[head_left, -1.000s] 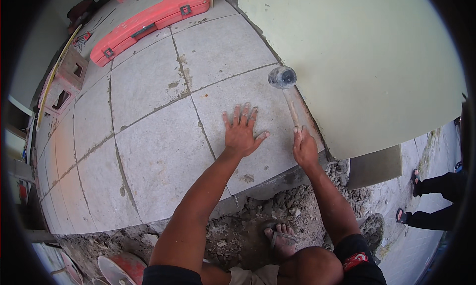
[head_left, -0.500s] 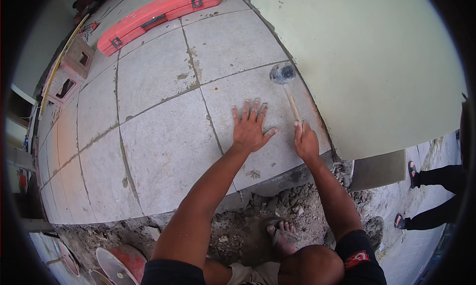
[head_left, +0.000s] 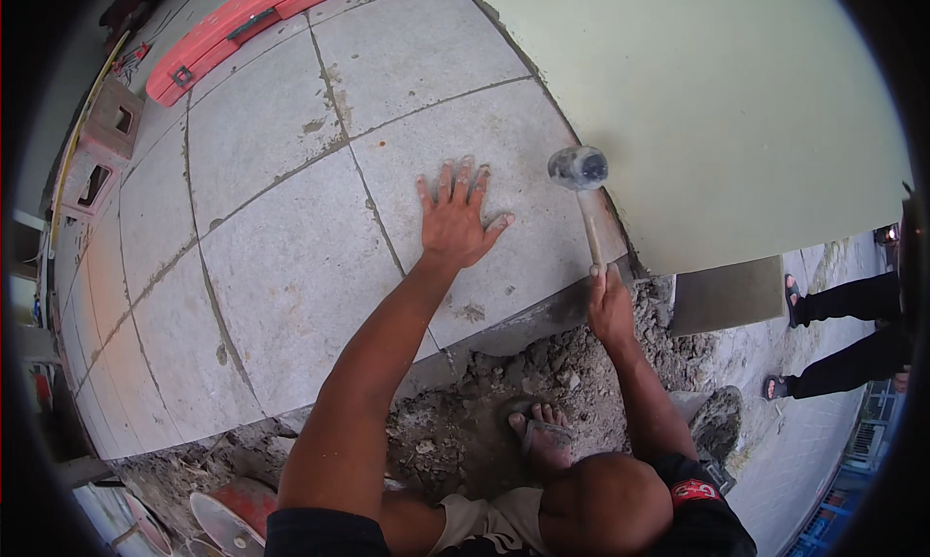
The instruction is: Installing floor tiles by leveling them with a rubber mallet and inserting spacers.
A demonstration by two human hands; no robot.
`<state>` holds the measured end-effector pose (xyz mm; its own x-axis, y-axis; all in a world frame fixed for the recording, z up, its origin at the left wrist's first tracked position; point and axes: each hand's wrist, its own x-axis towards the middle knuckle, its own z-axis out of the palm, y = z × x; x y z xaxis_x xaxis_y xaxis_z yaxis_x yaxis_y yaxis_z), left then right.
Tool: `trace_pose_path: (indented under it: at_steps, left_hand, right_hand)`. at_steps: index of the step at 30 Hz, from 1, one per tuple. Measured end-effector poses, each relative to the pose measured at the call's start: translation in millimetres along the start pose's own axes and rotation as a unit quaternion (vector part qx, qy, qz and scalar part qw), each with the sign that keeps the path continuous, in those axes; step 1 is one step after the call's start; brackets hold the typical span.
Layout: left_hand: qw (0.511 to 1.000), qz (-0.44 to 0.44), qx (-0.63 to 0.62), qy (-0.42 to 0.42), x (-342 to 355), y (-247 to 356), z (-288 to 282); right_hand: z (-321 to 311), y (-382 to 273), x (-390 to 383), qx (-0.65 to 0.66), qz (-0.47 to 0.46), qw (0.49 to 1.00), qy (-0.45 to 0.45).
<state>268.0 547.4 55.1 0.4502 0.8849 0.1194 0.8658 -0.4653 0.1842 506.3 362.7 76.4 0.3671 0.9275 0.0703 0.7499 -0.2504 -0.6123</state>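
Observation:
My left hand (head_left: 457,218) lies flat with fingers spread on a large grey floor tile (head_left: 528,237) near the platform's front edge. My right hand (head_left: 610,307) is wrapped round the wooden handle of a rubber mallet (head_left: 578,169). Its dark, dusty head is over the tile's right side, close to the pale green wall. Whether the head touches the tile I cannot tell. Grey mortar lines and smears mark the joints between the tiles.
A long red tool case (head_left: 242,34) lies on the tiles at the far left, beyond pinkish crates (head_left: 107,136). The green wall (head_left: 727,121) bounds the right. Rubble (head_left: 484,392) lies below the edge. A loose tile (head_left: 728,295) and another person's legs (head_left: 848,339) are at right.
The mallet head has shifted right and slightly nearer in the picture, with my right hand moving along. My left hand stays flat on the same tile while the whole view has shifted.

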Motion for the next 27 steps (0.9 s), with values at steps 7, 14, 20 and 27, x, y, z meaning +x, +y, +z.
trace_pose_path:
  at_steps: [7, 14, 20, 27]
  left_hand:
    - [1.000, 0.001, 0.005, 0.018, -1.5, -9.7, 6.5]
    - [0.999, 0.009, -0.008, 0.032, -1.0, -8.3, 10.2]
    - [1.000, 0.005, -0.008, 0.029, -3.8, -7.8, 9.3]
    - [1.000, 0.010, 0.008, 0.012, 2.7, -0.4, 6.8]
  right_hand:
    - [0.2, 6.4, -25.2, 0.030, 0.018, 0.999, -0.034]
    - [-19.0, 3.8, -109.9, 0.196, 0.025, 0.980, 0.006]
    - [-9.0, 28.7, -123.1, 0.078, 0.025, 0.995, -0.065]
    - [-27.1, 9.1, -86.0, 0.101, 0.057, 0.990, -0.080]
